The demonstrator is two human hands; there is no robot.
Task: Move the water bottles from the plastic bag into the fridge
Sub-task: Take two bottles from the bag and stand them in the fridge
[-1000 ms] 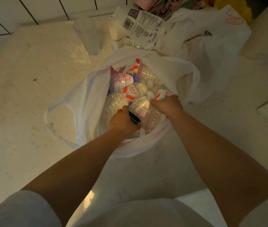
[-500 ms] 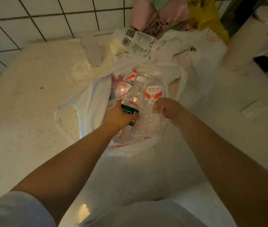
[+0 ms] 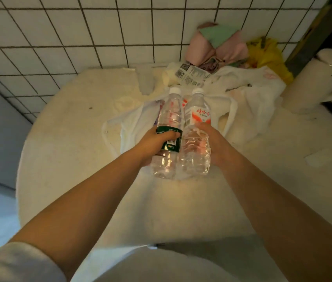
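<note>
Both bottles have come up out of the plastic bag (image 3: 132, 127) since a moment ago; left hand (image 3: 152, 142) fingers wrap the green-label bottle (image 3: 169, 131), right hand (image 3: 211, 143) grips the red-label bottle (image 3: 198, 129), held above the bench (image 3: 69, 139), ready for carrying to the fridge, unseen here

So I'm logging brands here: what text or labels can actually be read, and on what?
"娃哈哈", red characters: red-and-white label bottle in the right hand.
Green label bottle in the left hand: print too small.
White package behind the plastic bag: barcode, QR code, text blurred.
</note>
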